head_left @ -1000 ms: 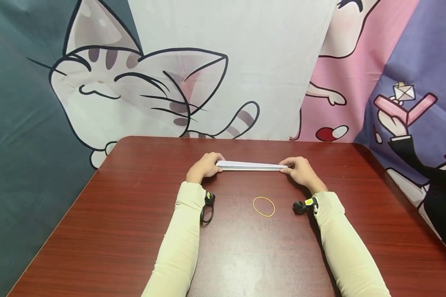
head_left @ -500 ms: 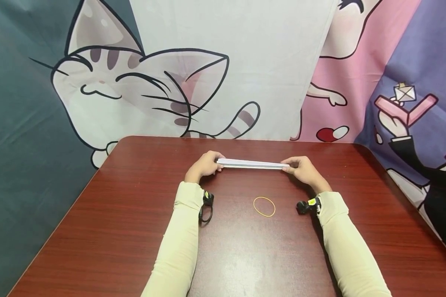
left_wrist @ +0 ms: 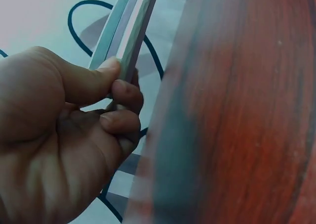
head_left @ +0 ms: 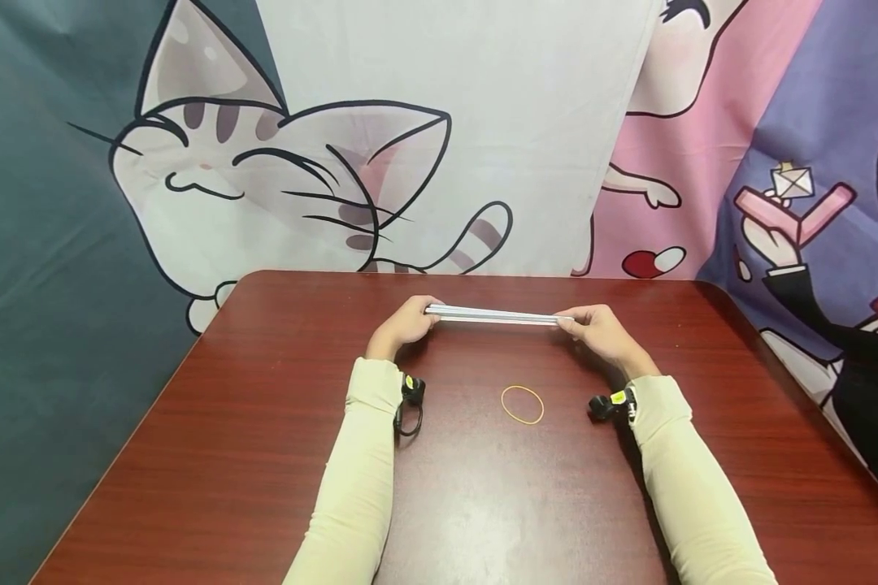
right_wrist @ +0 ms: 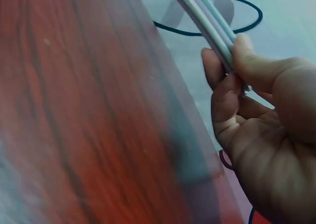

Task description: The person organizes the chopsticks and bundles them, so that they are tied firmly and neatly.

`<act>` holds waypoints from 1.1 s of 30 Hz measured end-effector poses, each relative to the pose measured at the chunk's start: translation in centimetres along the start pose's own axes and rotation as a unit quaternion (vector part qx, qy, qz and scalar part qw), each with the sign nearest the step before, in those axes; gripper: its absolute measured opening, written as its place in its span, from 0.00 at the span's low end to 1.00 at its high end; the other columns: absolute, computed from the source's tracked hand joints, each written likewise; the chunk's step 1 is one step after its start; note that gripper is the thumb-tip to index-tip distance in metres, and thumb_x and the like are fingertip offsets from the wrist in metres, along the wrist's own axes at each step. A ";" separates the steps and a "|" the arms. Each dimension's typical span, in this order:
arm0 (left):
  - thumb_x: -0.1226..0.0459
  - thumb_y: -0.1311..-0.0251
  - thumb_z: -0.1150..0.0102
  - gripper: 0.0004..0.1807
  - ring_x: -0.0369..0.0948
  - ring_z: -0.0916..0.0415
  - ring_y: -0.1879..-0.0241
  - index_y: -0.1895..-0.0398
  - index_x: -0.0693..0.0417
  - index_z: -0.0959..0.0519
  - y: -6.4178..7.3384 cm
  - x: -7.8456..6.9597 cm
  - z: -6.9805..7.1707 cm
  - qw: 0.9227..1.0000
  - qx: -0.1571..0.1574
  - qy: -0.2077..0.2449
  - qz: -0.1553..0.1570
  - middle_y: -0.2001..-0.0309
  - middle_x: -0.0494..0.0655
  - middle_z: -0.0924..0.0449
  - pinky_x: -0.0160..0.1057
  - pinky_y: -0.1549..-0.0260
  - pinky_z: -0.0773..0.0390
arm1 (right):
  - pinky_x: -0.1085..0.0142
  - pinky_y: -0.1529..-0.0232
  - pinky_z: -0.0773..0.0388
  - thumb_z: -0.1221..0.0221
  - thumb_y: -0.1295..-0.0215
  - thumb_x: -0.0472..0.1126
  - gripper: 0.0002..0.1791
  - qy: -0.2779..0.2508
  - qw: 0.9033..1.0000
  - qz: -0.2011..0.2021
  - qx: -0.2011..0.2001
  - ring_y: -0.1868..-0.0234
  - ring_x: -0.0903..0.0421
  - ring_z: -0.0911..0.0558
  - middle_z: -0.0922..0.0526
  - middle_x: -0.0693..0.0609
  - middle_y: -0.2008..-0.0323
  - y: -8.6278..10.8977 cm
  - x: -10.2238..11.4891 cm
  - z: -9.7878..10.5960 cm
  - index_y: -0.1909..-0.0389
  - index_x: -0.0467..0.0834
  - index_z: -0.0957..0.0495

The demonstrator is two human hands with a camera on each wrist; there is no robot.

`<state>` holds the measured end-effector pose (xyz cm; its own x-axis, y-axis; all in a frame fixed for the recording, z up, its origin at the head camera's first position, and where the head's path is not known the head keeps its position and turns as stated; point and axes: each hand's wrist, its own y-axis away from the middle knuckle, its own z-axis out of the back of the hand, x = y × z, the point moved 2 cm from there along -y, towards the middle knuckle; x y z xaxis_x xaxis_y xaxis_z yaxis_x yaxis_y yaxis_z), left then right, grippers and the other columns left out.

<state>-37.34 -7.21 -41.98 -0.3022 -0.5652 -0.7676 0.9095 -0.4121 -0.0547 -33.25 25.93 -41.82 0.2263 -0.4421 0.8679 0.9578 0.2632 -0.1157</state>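
Observation:
Both hands hold a long, thin white strip of layered, folded paper by its ends, above the far part of the table. My left hand pinches the left end; in the left wrist view the thumb of that left hand presses on the layered edges, with curled fingers beneath. At the other end, my right hand pinches the strip between thumb and fingers. The right wrist view shows the same right hand and the stacked layers of the paper, slightly bowed. A yellow rubber band lies on the table between the forearms.
The reddish-brown wooden table reaches back to a cloth backdrop with cartoon figures. A small black camera is strapped at the left wrist, and another black camera at the right wrist.
Both hands have moved the paper slightly farther away and up in the head view. My right hand has shifted a little to the right. The rubber band stays in place on the table.

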 end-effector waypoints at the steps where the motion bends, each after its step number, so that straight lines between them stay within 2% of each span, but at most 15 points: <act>1: 0.73 0.40 0.51 0.15 0.43 0.28 0.62 0.49 0.67 0.27 0.1 -0.1 0.0 1.000 -0.005 0.001 0.003 0.59 0.57 0.22 0.37 0.56 0.31 | 0.61 0.81 0.28 0.43 0.38 0.36 0.13 -0.001 1.000 0.006 -0.001 0.78 0.50 0.30 0.26 0.34 0.77 -0.1 -0.1 -0.1 0.57 0.32 0.21; 4: 0.72 0.39 0.53 0.16 0.45 0.30 0.52 0.47 0.66 0.28 0.3 -0.5 0.1 1.000 -0.022 0.013 0.010 0.50 0.57 0.25 0.41 0.46 0.35 | 0.67 0.83 0.33 0.44 0.37 0.35 0.12 -0.013 1.000 0.021 -0.013 0.80 0.55 0.32 0.30 0.37 0.80 -0.2 0.4 -0.4 0.57 0.31 0.21; 6: 0.71 0.38 0.54 0.16 0.45 0.32 0.48 0.46 0.65 0.30 0.4 -0.7 0.1 0.999 -0.027 0.038 0.017 0.48 0.57 0.27 0.42 0.43 0.37 | 0.70 0.82 0.36 0.44 0.38 0.35 0.12 -0.016 0.999 0.031 -0.031 0.80 0.59 0.33 0.27 0.40 0.80 -0.4 0.6 -0.5 0.57 0.31 0.21; 9: 0.70 0.36 0.55 0.17 0.44 0.34 0.48 0.44 0.65 0.32 0.5 -0.9 0.0 0.995 -0.026 0.098 0.025 0.46 0.57 0.30 0.40 0.45 0.37 | 0.71 0.81 0.36 0.44 0.38 0.33 0.12 -0.014 0.997 0.039 -0.065 0.79 0.60 0.32 0.27 0.35 0.79 -0.2 1.7 -0.4 0.56 0.30 0.21; 11: 0.68 0.35 0.55 0.18 0.44 0.34 0.51 0.43 0.63 0.34 0.6 -1.1 0.1 0.989 -0.022 0.140 0.030 0.46 0.56 0.31 0.40 0.49 0.35 | 0.71 0.80 0.35 0.43 0.39 0.33 0.13 -0.022 0.995 0.043 -0.084 0.78 0.60 0.31 0.26 0.39 0.79 -0.2 2.0 -0.3 0.55 0.30 0.22; 13: 0.67 0.34 0.55 0.18 0.43 0.35 0.53 0.42 0.63 0.35 0.5 -1.4 0.1 0.986 -0.025 0.163 0.027 0.47 0.56 0.32 0.40 0.53 0.35 | 0.72 0.81 0.33 0.43 0.39 0.32 0.14 -0.035 0.994 0.045 -0.096 0.80 0.60 0.30 0.25 0.43 0.81 -0.2 2.2 -0.1 0.54 0.29 0.23; 15: 0.65 0.33 0.56 0.18 0.43 0.36 0.52 0.42 0.62 0.35 0.4 -1.7 0.2 0.986 -0.036 0.164 0.022 0.47 0.55 0.33 0.42 0.52 0.35 | 0.72 0.80 0.32 0.44 0.39 0.32 0.15 -0.052 0.992 0.043 -0.107 0.79 0.60 0.29 0.24 0.51 0.81 -0.3 2.2 0.1 0.53 0.28 0.24; 18: 0.63 0.32 0.57 0.17 0.43 0.36 0.47 0.43 0.60 0.34 0.2 -2.3 0.3 0.988 -0.070 0.140 0.011 0.45 0.54 0.32 0.43 0.45 0.38 | 0.73 0.77 0.30 0.44 0.38 0.32 0.16 -0.080 0.988 0.045 -0.124 0.77 0.62 0.26 0.23 0.59 0.80 -0.6 2.1 0.4 0.53 0.26 0.25; 20: 0.62 0.32 0.57 0.17 0.43 0.37 0.43 0.43 0.59 0.34 0.1 -2.6 0.5 0.987 -0.088 0.133 0.008 0.44 0.54 0.33 0.44 0.41 0.40 | 0.74 0.77 0.30 0.44 0.38 0.33 0.15 -0.099 0.985 0.053 -0.134 0.76 0.63 0.25 0.23 0.59 0.80 -1.0 2.2 0.5 0.54 0.26 0.25; 22: 0.61 0.32 0.56 0.17 0.44 0.37 0.43 0.43 0.58 0.34 0.2 -2.9 0.7 0.986 -0.099 0.136 0.008 0.44 0.54 0.33 0.45 0.41 0.41 | 0.75 0.76 0.29 0.43 0.39 0.33 0.15 -0.143 0.978 0.061 -0.135 0.76 0.63 0.26 0.22 0.56 0.79 -1.3 2.4 0.5 0.55 0.25 0.25; 25: 0.61 0.32 0.56 0.17 0.43 0.36 0.45 0.44 0.59 0.34 0.3 -3.0 1.0 0.984 -0.098 0.150 0.012 0.45 0.53 0.32 0.44 0.43 0.39 | 0.76 0.75 0.29 0.44 0.39 0.32 0.15 -0.215 0.965 0.078 -0.127 0.75 0.63 0.26 0.18 0.52 0.73 -1.6 2.9 0.4 0.57 0.23 0.26; 27: 0.61 0.33 0.56 0.17 0.43 0.35 0.49 0.45 0.60 0.34 0.5 -3.2 1.2 0.981 -0.098 0.170 0.015 0.47 0.53 0.31 0.43 0.47 0.37 | 0.75 0.75 0.29 0.45 0.39 0.30 0.13 -0.268 0.953 0.087 -0.115 0.74 0.62 0.27 0.17 0.49 0.69 -1.8 3.2 0.2 0.58 0.21 0.26; 29: 0.62 0.32 0.56 0.16 0.43 0.35 0.54 0.46 0.61 0.35 0.6 -3.5 1.3 0.975 -0.094 0.201 0.016 0.51 0.53 0.31 0.42 0.51 0.35 | 0.75 0.74 0.28 0.47 0.38 0.27 0.11 -0.287 0.947 0.097 -0.106 0.73 0.61 0.26 0.17 0.48 0.68 -1.9 3.4 0.0 0.59 0.22 0.26; 32: 0.64 0.33 0.57 0.14 0.44 0.36 0.60 0.48 0.63 0.35 0.7 -3.8 1.3 0.964 -0.097 0.247 0.015 0.57 0.54 0.32 0.43 0.56 0.36 | 0.74 0.75 0.27 0.49 0.39 0.25 0.10 -0.288 0.946 0.106 -0.105 0.74 0.59 0.25 0.18 0.47 0.73 -2.1 3.5 -0.2 0.60 0.25 0.23; 33: 0.65 0.33 0.57 0.14 0.43 0.36 0.61 0.48 0.63 0.35 0.7 -3.9 1.3 0.961 -0.097 0.257 0.016 0.58 0.53 0.32 0.44 0.56 0.36 | 0.73 0.75 0.26 0.49 0.39 0.25 0.10 -0.279 0.948 0.109 -0.108 0.74 0.59 0.24 0.18 0.47 0.73 -2.1 3.6 -0.3 0.60 0.26 0.22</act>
<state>-35.91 -6.25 -38.20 -0.1382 -0.1270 -0.9822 0.9670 -0.2316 -0.1061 -34.42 23.58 -38.61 0.3517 0.1406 0.9255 0.9266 0.0882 -0.3655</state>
